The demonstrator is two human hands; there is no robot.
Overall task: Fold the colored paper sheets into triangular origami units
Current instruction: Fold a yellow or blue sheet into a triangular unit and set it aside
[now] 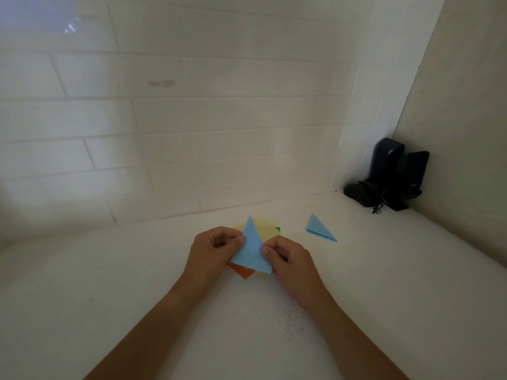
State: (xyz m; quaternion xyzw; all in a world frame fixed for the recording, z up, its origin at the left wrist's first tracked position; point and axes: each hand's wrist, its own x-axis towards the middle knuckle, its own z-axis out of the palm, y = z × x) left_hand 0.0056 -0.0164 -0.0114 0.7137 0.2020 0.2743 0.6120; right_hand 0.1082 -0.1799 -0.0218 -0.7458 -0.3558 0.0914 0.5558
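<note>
Head view: light blue paper [251, 249] folded to a tall pointed triangle, tip away, pinched at its edges by left hand [212, 249] and right hand [288, 257], above a yellow, orange and green sheet stack [264, 229] on white counter [137, 270]; finished blue triangle [318, 229] lying right.

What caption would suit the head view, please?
Both hands, left and right, pinch a blue paper triangle above stacked coloured sheets.

White counter [384, 270], tiled wall [192, 119], black gadgets [389, 176] (cornered)
</note>
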